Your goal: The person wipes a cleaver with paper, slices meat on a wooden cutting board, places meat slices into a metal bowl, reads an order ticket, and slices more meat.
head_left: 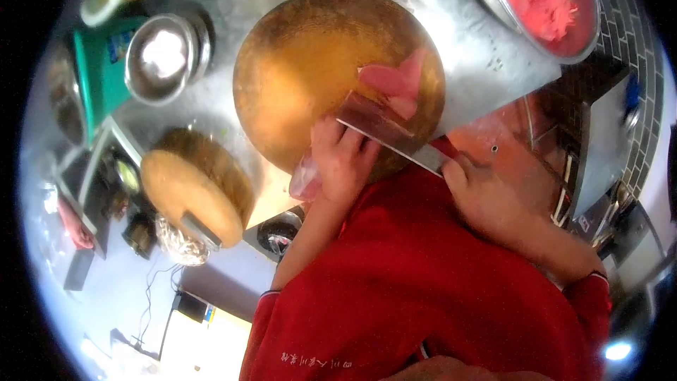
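Bright, uneven light in a strongly curved wide-angle view.
White glare fills the metal bowl (163,56) at left and streaks the counter (486,63); a pale patch washes over the left of the round chopping board (289,77). The floor (116,289) at near left is overexposed. Tiles (638,63) bend at right, corners go black, and fine detail looks soft.

Head cam, wide view, fwd + down onto chopping board (289,70), close.
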The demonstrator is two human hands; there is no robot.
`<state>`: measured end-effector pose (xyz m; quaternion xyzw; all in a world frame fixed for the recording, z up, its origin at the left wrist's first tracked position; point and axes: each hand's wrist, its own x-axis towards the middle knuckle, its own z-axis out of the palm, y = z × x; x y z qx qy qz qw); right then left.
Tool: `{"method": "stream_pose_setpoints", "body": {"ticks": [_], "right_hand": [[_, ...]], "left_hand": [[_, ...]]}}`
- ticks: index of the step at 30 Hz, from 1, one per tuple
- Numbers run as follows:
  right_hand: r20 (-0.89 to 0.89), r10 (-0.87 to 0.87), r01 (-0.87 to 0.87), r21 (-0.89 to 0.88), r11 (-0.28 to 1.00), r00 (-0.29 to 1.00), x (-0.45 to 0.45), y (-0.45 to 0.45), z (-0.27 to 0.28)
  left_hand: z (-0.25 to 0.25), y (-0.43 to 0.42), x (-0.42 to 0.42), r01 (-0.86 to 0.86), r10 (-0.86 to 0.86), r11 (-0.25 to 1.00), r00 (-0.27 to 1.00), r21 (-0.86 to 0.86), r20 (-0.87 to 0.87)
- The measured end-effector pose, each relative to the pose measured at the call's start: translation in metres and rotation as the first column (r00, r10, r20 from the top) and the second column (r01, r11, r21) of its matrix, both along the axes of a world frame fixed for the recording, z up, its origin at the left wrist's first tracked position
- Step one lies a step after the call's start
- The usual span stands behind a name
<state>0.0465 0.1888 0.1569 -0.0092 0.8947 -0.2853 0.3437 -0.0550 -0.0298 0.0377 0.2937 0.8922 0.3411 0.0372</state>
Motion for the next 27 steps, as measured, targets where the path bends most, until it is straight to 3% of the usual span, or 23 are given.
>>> {"method": "stream_pose_setpoints", "body": {"ticks": [5,8,11,17,21,27], "right_hand": [[-0.190,-0.058,0.038,-0.106,0.994,0.980,-0.037,-0.023,-0.059],[-0.181,-0.068,0.056,-0.074,0.996,0.981,-0.040,-0.021,-0.064],[-0.143,-0.040,0.037,-0.020,0.999,0.989,-0.035,-0.024,-0.043],[0.016,0.029,-0.029,-0.017,0.999,0.999,-0.009,-0.001,0.005],[0.107,-0.007,0.008,-0.009,1.000,0.994,-0.002,-0.002,0.011],[0.020,0.030,-0.030,-0.003,1.000,0.999,-0.025,-0.019,-0.020]], "left_hand": [[0.000,0.001,0.001,-0.005,0.006,1.000,1.000,-0.028,0.015],[-0.004,0.004,0.000,-0.020,0.021,0.999,1.000,0.038,-0.019],[0.003,0.003,-0.002,-0.011,0.012,1.000,0.999,-0.018,0.033],[-0.010,-0.005,0.002,0.010,-0.024,0.994,0.992,0.108,0.126],[0.001,-0.005,0.003,-0.003,-0.001,0.999,0.994,0.039,0.106],[-0.008,-0.004,0.001,0.007,-0.012,0.994,0.999,0.111,0.039]]}}
